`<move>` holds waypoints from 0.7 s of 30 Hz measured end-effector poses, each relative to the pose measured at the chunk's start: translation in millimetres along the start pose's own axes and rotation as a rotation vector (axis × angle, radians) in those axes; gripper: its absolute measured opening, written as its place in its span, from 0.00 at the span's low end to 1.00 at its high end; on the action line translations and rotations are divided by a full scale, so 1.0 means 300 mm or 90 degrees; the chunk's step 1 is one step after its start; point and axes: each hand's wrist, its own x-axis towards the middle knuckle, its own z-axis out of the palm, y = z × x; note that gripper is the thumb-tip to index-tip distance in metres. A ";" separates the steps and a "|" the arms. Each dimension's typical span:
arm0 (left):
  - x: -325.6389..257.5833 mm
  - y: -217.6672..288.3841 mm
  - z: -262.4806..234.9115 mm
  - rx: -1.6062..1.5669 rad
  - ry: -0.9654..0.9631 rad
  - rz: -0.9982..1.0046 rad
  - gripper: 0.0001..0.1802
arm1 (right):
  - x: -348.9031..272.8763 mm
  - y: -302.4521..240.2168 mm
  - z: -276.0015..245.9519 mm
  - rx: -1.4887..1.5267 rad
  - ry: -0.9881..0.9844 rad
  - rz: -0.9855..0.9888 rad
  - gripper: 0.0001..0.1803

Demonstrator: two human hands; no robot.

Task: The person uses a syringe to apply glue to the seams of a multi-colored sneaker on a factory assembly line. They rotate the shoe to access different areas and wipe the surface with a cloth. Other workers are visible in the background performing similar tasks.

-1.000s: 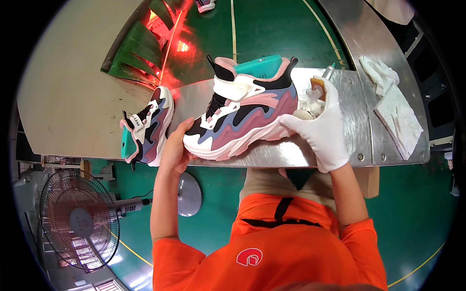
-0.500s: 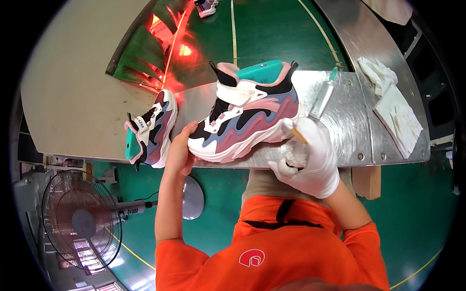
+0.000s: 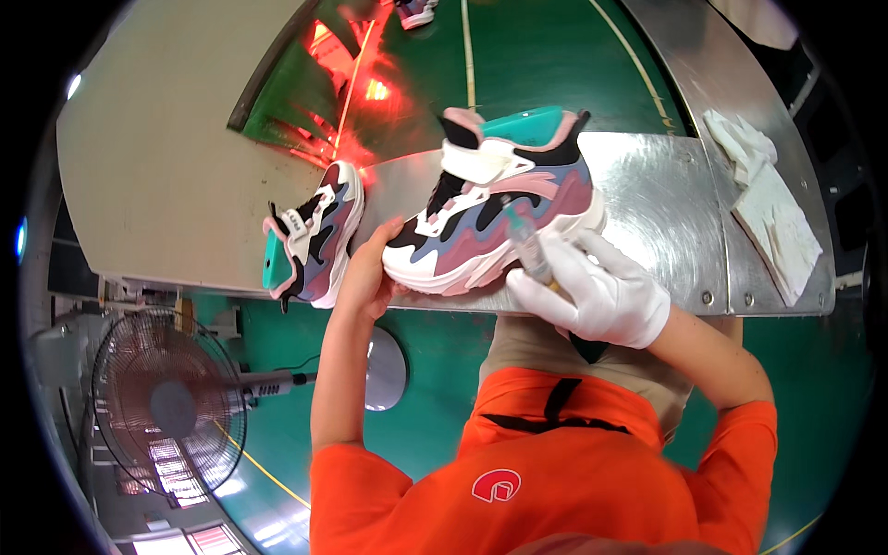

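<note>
Brushed metal tabletop spans the view beside a green belt, with a red glow at upper left and a standing fan at lower left. From an orange sleeve, the left forearm rises almost straight, and the bare left hand closes around the toe end of the pink, white and blue shoe, thumb along its upper, fingers under the sole. That shoe is side-on over the tabletop, toe leftward, a teal insert in its collar. The right forearm slants up and leftward, elbow bent outward; the white-gloved right hand pinches a clear syringe-like tube between thumb and fingers, its teal tip pointing up-left across the shoe's side. Blur makes it hard to say whether the tip touches. Another shoe lies just beside the left hand; white cloths lie at the right.
</note>
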 end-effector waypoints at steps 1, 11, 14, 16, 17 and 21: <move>-0.001 0.002 0.008 0.008 0.004 0.005 0.18 | -0.008 0.005 -0.003 0.011 -0.012 -0.021 0.17; -0.005 -0.038 0.030 0.151 0.122 0.138 0.19 | -0.215 0.011 -0.126 0.111 -0.039 0.492 0.36; 0.012 -0.050 -0.003 0.631 0.198 0.461 0.16 | -0.221 0.024 -0.103 0.195 0.174 0.553 0.50; 0.010 -0.034 0.001 0.753 0.179 0.575 0.18 | -0.214 0.029 -0.105 0.248 0.156 0.625 0.50; 0.009 -0.004 0.011 0.648 0.080 0.600 0.22 | -0.217 0.030 -0.103 0.273 0.143 0.665 0.50; -0.124 0.111 0.182 0.363 -0.262 0.505 0.36 | -0.232 0.045 -0.103 0.314 0.177 0.703 0.49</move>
